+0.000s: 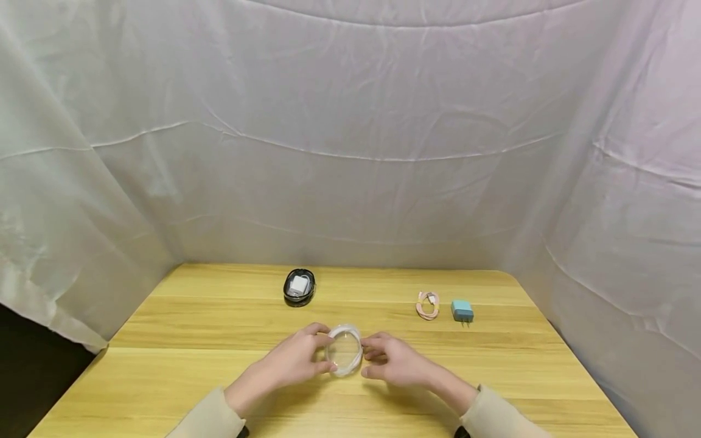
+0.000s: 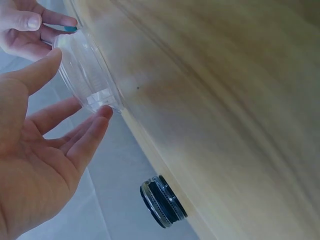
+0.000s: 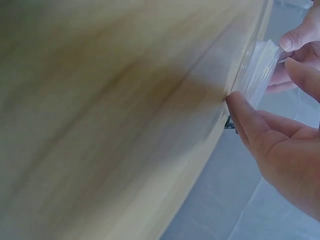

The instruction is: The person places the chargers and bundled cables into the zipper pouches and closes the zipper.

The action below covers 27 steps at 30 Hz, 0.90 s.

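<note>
A clear round plastic container [image 1: 345, 327], with a white band that looks like coiled cable around its inside, sits on the wooden table close to its front. My left hand [image 1: 292, 359] holds its left side, thumb at the near part of the rim and fingers toward the far part. In the left wrist view, the container [image 2: 87, 70] shows between the thumb and fingers of the left hand [image 2: 55, 145]. On the other side, my right hand [image 1: 398, 360] has its fingertips at the container's right edge, with the thumb slightly apart from it.
Farther back on the table [image 1: 219, 328] stands a black-rimmed round container [image 1: 287, 291] with a white charger [image 1: 299, 284] in it. To the right lie a coiled pink cable [image 1: 426, 314] and a teal plug charger [image 1: 462, 310]. Grey curtains [image 1: 350, 201] surround the table's back and sides.
</note>
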### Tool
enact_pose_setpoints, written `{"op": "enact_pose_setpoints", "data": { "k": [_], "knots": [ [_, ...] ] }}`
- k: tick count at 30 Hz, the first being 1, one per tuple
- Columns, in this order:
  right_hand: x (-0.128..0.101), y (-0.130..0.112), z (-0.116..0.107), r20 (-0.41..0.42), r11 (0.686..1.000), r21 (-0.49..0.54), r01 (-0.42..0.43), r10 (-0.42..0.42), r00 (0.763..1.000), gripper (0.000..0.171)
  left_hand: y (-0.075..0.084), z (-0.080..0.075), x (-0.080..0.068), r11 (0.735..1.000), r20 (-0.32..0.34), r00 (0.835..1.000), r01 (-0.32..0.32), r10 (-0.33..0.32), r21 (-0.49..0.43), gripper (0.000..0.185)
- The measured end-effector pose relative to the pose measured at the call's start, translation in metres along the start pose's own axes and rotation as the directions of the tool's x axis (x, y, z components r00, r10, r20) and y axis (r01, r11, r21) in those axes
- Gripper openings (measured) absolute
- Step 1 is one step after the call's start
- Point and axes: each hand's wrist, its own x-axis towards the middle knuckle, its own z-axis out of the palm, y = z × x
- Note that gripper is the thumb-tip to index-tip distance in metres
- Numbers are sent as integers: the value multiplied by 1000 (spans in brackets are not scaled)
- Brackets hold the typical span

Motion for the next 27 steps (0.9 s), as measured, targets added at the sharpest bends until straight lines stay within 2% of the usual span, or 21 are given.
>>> {"op": "enact_pose_setpoints", "data": {
  "k": [13,19,23,27],
  "knots": [
    [-7,1,-5,8,1000,30,9,-9,1000,65,7,0,-3,999,-5,1000,27,-27,40,53],
    [-11,7,-19,-73,995,43,85,-82,994,61,10,1,-1,998,-23,999,25,-24,56,56],
    [-13,12,-29,-183,987,7,163,-159,970,57,11,3,5,998,-45,999,0,3,70,55],
    [-15,17,-41,-320,975,-55,216,-222,921,55,11,5,12,991,-67,995,-65,73,116,54]
  ]
}}
